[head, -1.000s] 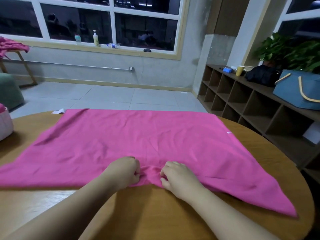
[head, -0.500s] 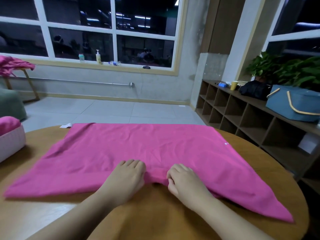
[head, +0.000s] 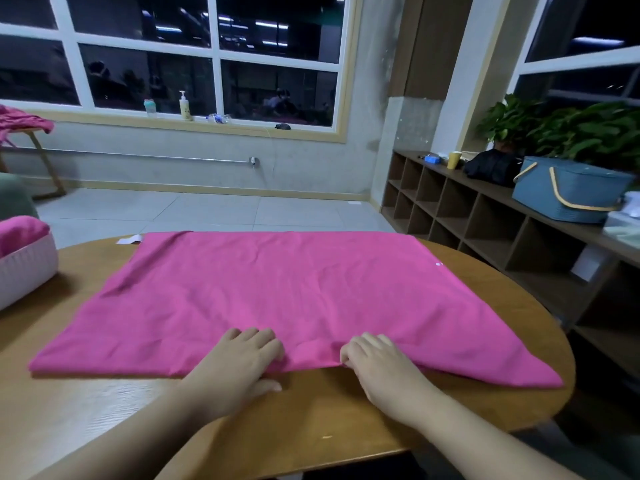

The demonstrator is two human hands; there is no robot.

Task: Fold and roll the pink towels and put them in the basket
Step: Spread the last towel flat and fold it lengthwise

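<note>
A: Current step? Where is the towel (head: 287,299)?

B: Rolling starts. It lies flat mid-table (head: 311,417), lightly creased, near edge bunched. Left hand (head: 239,365) and right hand (head: 377,362) pinch that edge, apparently.

A: Next?

B: Roll evenly toward the far edge; basket (head: 27,268) waits at left edge.

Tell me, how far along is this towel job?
Done: at least one pink bundle already sits in the pink basket at the table's left edge. In hand: a pink towel lies spread flat, with the left hand and right hand gripping its near edge, seemingly to start a fold or roll. Left: rolling and basketing it; more pink cloth waits on a stand by the window.
</note>
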